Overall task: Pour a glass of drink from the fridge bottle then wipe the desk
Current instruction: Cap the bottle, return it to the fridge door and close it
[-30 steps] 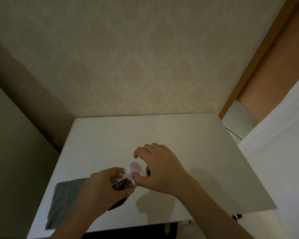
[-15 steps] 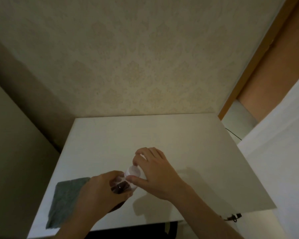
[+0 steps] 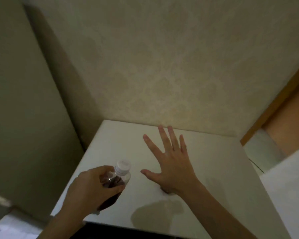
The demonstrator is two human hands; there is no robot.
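Note:
My left hand (image 3: 91,188) grips a clear plastic bottle (image 3: 116,182) of dark drink, tilted, above the front left part of the white desk (image 3: 205,169). The bottle's white cap (image 3: 122,166) is on its neck. My right hand (image 3: 169,163) hovers over the middle of the desk with fingers spread wide and straight, holding nothing. Something small and dark shows under its heel, mostly hidden. No glass and no cloth are in view.
A patterned beige wall (image 3: 162,66) rises behind the desk. A plain wall (image 3: 24,100) stands close on the left. A wooden door frame (image 3: 273,104) and a white surface (image 3: 286,187) are on the right. The desk's front edge runs just below my wrists.
My right hand has let go of the bottle cap and spread open over the desk. The view has swung left, and the grey cloth has left the frame.

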